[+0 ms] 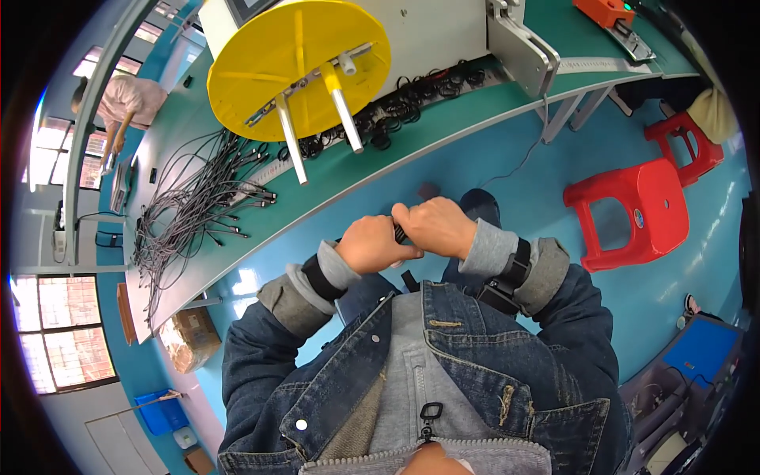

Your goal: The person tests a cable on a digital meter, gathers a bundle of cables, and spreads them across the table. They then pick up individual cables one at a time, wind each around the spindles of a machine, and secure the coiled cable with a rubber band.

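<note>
My left hand and my right hand meet in front of my body, off the near edge of the table. Both are closed around a small dark bundle with strand-like lines, looking like coiled cable. Fingers cover most of it. Just below the hands hangs a short black piece; whether it joins the bundle I cannot tell. Ahead of my hands, a yellow disc with two metal rods sticks out from a machine. Loose dark cables lie spread on the green table at the left.
Several black cable coils line the table beneath the machine. Red stools stand on the blue floor at the right. An orange device sits at the table's far right. Another person works at the far left. A carton stands below the table.
</note>
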{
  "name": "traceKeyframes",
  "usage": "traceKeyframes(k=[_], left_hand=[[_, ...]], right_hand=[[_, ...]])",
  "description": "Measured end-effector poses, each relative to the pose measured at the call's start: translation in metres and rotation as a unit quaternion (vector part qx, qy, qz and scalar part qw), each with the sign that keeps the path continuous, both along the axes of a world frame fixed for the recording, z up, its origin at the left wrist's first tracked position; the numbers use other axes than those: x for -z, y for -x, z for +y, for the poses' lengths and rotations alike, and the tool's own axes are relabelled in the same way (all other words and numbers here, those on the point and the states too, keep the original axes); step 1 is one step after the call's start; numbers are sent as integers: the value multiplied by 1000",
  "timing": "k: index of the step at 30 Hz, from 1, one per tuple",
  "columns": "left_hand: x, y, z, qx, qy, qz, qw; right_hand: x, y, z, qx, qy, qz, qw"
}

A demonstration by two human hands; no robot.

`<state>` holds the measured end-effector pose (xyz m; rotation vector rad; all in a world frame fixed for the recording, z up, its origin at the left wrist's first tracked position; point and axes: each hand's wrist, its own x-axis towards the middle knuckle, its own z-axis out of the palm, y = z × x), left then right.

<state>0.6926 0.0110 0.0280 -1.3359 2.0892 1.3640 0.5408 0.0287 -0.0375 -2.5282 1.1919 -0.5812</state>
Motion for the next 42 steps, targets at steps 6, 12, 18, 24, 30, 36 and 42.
traceKeyframes(k=[6,12,18,24,30,36,42], left_hand=[[17,-2,11,-109,30,144,983],[27,-18,-8,-141,-238,252,927],[24,-13,5,-176,-183,226,941],[37,-38,1,-257,-325,299,860],[29,-47,-14,-337,-412,484,695],[35,-52,-24,-356,-430,538,633],[34,-49,-22,-378,-407,545,629]], right_hand=[[4,1,-3,18,5,-139,990],[0,-1,2,7,-42,-271,962],[7,-6,2,39,-97,-170,980],[-16,-2,-15,-33,-124,-229,965],[-25,8,-80,94,114,-170,974],[-18,0,-106,132,158,-86,975],[-23,11,-102,137,34,-284,948]])
